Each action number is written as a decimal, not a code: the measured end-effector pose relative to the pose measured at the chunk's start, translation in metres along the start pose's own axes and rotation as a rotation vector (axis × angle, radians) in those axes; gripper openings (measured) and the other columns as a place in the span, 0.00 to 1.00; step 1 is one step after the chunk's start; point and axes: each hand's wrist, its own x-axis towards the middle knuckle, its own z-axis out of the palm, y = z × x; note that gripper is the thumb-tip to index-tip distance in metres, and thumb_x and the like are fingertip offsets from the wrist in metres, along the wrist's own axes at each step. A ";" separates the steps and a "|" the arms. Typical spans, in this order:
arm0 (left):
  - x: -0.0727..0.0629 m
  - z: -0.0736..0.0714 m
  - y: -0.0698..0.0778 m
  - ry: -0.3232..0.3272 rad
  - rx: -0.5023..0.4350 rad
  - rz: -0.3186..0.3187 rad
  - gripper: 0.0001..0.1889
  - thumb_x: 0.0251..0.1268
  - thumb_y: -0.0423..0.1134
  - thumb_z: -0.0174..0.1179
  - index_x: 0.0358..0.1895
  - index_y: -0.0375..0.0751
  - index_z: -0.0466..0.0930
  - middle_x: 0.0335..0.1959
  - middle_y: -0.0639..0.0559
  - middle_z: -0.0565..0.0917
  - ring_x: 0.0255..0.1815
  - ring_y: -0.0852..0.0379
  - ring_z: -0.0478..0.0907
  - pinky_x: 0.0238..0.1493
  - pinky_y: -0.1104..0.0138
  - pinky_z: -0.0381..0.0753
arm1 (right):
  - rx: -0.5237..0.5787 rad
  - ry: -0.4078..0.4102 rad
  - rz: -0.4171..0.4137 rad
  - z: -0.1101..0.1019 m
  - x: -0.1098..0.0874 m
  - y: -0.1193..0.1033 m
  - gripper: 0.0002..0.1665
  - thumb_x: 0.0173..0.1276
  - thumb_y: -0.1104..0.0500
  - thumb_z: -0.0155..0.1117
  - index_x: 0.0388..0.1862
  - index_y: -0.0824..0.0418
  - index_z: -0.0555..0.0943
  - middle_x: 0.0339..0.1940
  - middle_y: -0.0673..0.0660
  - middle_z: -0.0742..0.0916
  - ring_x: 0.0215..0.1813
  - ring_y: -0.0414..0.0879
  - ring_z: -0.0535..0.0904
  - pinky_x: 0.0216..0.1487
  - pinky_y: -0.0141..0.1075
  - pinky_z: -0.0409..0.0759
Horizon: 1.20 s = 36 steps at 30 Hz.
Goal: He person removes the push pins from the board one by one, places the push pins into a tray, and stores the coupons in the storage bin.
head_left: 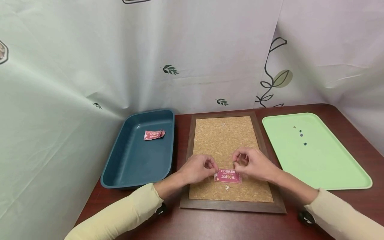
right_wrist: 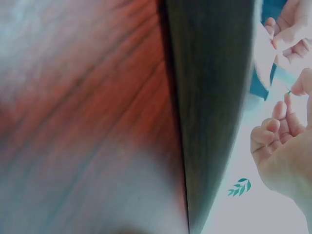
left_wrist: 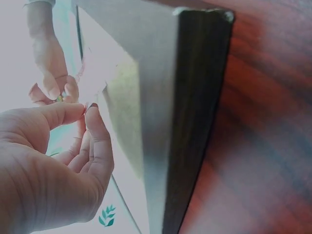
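A pink coupon (head_left: 228, 176) with white and yellow print lies against the lower half of a framed cork board (head_left: 228, 143). My left hand (head_left: 200, 169) pinches the coupon's left edge between thumb and index finger. Just above its right end is my right hand (head_left: 253, 164). Between that thumb and index finger, the right wrist view shows a tiny green pin (right_wrist: 289, 91), its exact shape too small to tell. Small pale pieces sit on the cork, one below the coupon (head_left: 227, 187) and another near the top (head_left: 223, 124).
At the left stands a deep blue tray (head_left: 138, 163) holding a few more pink coupons (head_left: 153, 134). A light green tray (head_left: 327, 163) at the right carries several tiny dark pins (head_left: 301, 135). Printed white cloth (head_left: 192, 50) hangs behind the dark red table (head_left: 198, 226).
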 end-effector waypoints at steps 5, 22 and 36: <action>-0.003 -0.010 0.006 0.045 0.016 0.027 0.05 0.72 0.40 0.71 0.36 0.54 0.87 0.31 0.65 0.84 0.34 0.65 0.80 0.36 0.68 0.79 | 0.031 0.042 0.029 -0.008 -0.003 -0.001 0.12 0.57 0.68 0.74 0.34 0.53 0.84 0.24 0.45 0.79 0.28 0.41 0.73 0.30 0.32 0.73; -0.019 -0.063 0.020 0.197 0.002 0.101 0.02 0.71 0.39 0.73 0.40 0.48 0.89 0.33 0.58 0.88 0.33 0.61 0.83 0.35 0.64 0.83 | 0.118 0.133 0.074 -0.047 -0.019 -0.001 0.10 0.61 0.74 0.67 0.39 0.63 0.84 0.27 0.51 0.79 0.27 0.39 0.71 0.29 0.31 0.72; -0.030 -0.127 0.004 0.318 0.008 0.002 0.06 0.71 0.40 0.72 0.45 0.45 0.89 0.35 0.53 0.90 0.34 0.53 0.84 0.36 0.59 0.82 | 0.041 0.285 0.189 -0.100 -0.046 0.025 0.04 0.72 0.67 0.68 0.44 0.62 0.85 0.32 0.49 0.86 0.31 0.40 0.82 0.29 0.30 0.74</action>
